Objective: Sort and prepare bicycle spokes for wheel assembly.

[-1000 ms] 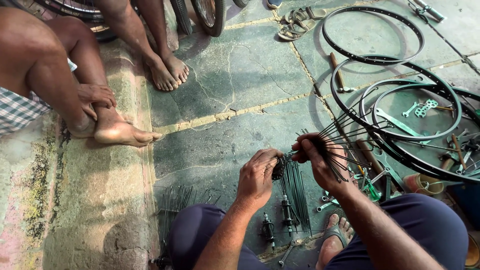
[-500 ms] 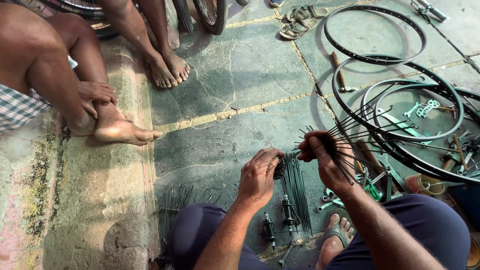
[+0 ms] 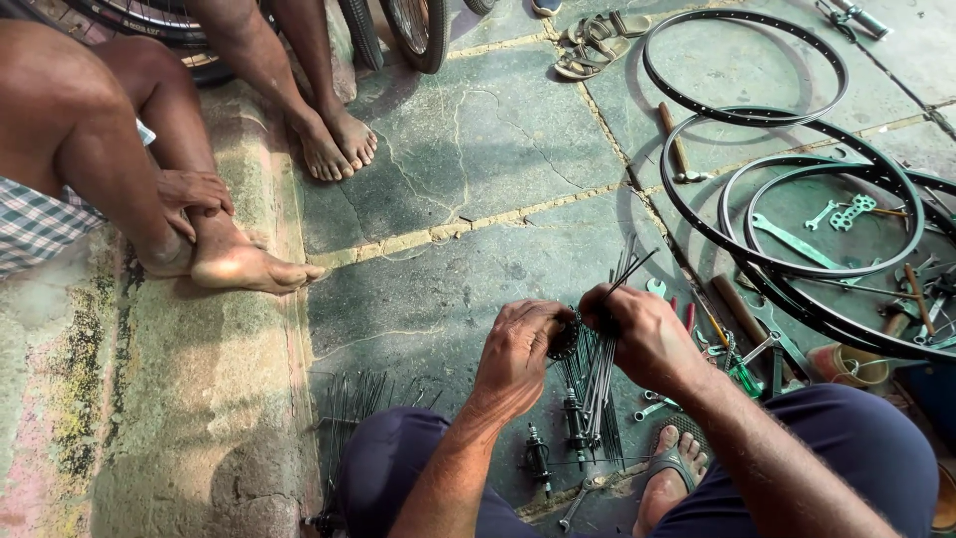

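Steel spokes (image 3: 597, 384) bristle from a wheel hub (image 3: 566, 337) pinched in the left hand (image 3: 518, 349); the right hand (image 3: 642, 334), clamped around the spokes, should thread each squarely.

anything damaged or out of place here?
The stone floor is cracked, with thin lines branching across one slab. Loose spokes lie fanned out near the left knee, and wrenches are scattered inside the bare rims. The hub held between left hand and right hand looks intact.
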